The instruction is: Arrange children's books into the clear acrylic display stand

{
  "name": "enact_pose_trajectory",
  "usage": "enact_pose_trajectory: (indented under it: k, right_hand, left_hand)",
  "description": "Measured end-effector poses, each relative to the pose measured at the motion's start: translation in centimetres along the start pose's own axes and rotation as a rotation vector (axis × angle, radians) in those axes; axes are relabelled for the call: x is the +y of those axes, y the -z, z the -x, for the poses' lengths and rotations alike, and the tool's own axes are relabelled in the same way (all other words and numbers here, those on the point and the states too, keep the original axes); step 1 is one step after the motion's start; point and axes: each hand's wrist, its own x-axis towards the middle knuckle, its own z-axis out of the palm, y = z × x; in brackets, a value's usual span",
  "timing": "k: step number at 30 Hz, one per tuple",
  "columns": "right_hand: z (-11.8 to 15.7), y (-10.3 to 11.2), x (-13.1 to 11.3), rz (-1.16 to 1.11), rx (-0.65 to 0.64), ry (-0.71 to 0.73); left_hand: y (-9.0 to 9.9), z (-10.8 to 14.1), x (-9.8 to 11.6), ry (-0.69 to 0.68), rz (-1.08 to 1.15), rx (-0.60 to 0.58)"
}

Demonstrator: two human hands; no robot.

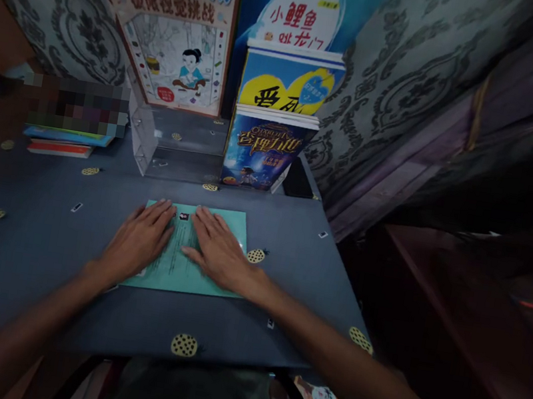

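Observation:
A thin teal book (pixel 192 284) lies flat on the table in front of me, with small dark print and a little picture near its top. My left hand (pixel 145 234) rests palm down on its left part, fingers stretched toward the top edge. On the right part lies my right hand (pixel 218 251), also flat, its thumb pointing inward. Both hands hide much of the cover, and neither grips anything.
Behind the teal book, a clear acrylic stand (pixel 142 136) holds a large picture book (pixel 180 44) and a tiered row with a blue book (pixel 261 151) in front. A dark flat object (pixel 300 179) lies beside it. More books (pixel 65 144) are stacked at left.

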Motion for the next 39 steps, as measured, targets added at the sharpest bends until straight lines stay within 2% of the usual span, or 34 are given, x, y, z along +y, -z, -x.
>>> enact_pose_trajectory:
  k: [6,9,18,23,28,33,36,39]
  right_hand:
    - [2.7,2.0,4.0,0.034,0.066,-0.181]
    - [3.0,2.3,5.1,0.021,0.080,-0.210]
    - [2.9,2.1,6.0,0.011,0.090,-0.197]
    - [2.9,1.9,6.2,0.009,0.092,-0.191]
    - [3.1,1.5,6.8,0.020,0.125,-0.150]
    - [3.1,1.5,6.8,0.018,0.116,-0.151]
    - [3.0,1.5,6.7,0.024,0.115,-0.155]
    - [2.9,1.4,6.7,0.032,0.114,-0.173]
  left_hand:
    - [0.4,-0.1,0.3,0.015,0.012,-0.015]
    - [0.3,0.0,0.2,0.033,0.044,-0.022]
    - [1.4,-0.7,0.2,0.025,0.002,-0.068]
    - [1.3,-1.9,2.3,0.061,-0.082,-0.099]
    - [0.2,-2.6,4.2,-0.081,-0.003,-0.156]
    - [1.1,-1.3,2.0,0.018,-0.017,-0.184]
    - [1.7,-0.2,0.3,0.088,0.007,-0.153]
    - [1.5,0.4,-0.5,0.103,0.049,-0.113]
